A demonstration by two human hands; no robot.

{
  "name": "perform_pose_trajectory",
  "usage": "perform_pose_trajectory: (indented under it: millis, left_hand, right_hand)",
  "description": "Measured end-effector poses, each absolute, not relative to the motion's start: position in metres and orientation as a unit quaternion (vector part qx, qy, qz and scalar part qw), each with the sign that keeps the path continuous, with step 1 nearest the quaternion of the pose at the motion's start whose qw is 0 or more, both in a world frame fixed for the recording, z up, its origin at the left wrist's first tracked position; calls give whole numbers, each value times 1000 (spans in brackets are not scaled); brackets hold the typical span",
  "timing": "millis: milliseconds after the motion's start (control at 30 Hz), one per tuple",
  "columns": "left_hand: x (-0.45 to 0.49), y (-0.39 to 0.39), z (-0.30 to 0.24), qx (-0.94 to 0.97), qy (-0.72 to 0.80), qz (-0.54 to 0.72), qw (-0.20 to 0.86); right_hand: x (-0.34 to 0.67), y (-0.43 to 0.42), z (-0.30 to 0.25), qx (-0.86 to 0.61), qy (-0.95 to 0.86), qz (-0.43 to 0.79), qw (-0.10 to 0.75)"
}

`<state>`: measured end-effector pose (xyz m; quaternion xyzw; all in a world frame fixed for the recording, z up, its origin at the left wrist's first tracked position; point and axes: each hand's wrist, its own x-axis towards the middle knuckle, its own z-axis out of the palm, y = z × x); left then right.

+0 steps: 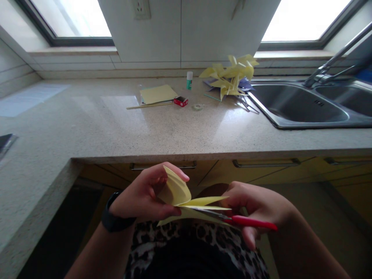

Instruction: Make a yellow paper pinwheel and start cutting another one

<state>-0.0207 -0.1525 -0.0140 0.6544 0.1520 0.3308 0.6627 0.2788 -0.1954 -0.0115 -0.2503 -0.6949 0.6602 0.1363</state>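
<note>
My left hand, with a dark band at the wrist, is closed on a yellow sheet of paper in front of the counter edge. The sheet curls up between thumb and fingers, and its cut flaps point right. In my right hand is a pair of scissors with red handles. Its blades lie between the paper's flaps, close to my left thumb. The blade tips are partly hidden by the paper.
On the counter lie yellow paper sheets, thin sticks, a small red box, a tape roll and a glue stick. Yellow and purple paper pinwheels are heaped beside the sink.
</note>
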Motion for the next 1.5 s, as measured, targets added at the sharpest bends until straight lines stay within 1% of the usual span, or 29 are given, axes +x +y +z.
perform_pose_trajectory:
  millis: [133,233,267,300,333,367,433,467,533,567,733,867,1067,1167,1233,1267,1300,1367,1400,1433,1500]
  left_hand:
    - [-20,-154,-13,646,167,343,661]
    - [-19,-153,-13,633,183,358,661]
    - [-17,-152,-13,626,188,371,660]
    - [-15,-152,-15,615,193,388,659]
    - [-12,-151,-17,599,198,408,659]
    - [-8,-152,-19,579,206,429,662]
    - [2,-154,-27,525,224,464,677]
    - [8,-156,-31,491,231,482,687]
    - [20,-160,-37,432,250,513,699]
    - [26,-163,-40,407,256,522,705]
    - [45,-174,-37,331,295,522,729]
    - [43,-178,-29,290,308,508,750]
    - [42,-183,-26,255,312,458,792]
    - [43,-181,-32,281,314,461,781]
    - [38,-176,-36,325,343,494,730]
    - [34,-172,-37,362,360,521,684]
    - [29,-167,-37,415,365,552,625]
    - [15,-159,-33,548,318,588,503]
    - [8,-155,-29,619,288,576,450]
    - [2,-152,-23,683,276,531,419]
    - [-7,-149,-12,783,243,408,401]
  right_hand:
    - [280,-195,-9,-253,-676,677,143]
    - [282,-201,-8,-254,-648,699,164]
    - [283,-204,-9,-255,-626,715,182]
    - [284,-207,-11,-251,-600,730,209]
    - [284,-209,-15,-257,-566,741,254]
    - [283,-212,-20,-265,-540,725,335]
    - [276,-214,-33,-284,-537,638,473]
    - [270,-213,-40,-301,-530,593,526]
    - [252,-212,-51,-338,-497,562,569]
    - [243,-211,-55,-346,-474,565,580]
    - [202,-213,-53,-438,-365,578,584]
    - [193,-214,-42,-425,-282,618,599]
    - [192,-215,-39,-439,-272,621,589]
    - [193,-216,-40,-442,-273,611,597]
    - [195,-217,-39,-433,-271,616,599]
    - [198,-218,-38,-430,-272,620,597]
    - [201,-218,-37,-430,-275,624,592]
    - [207,-219,-34,-434,-285,634,573]
    - [209,-220,-33,-434,-294,643,558]
    - [211,-220,-32,-428,-305,656,541]
    - [212,-221,-33,-406,-320,682,517]
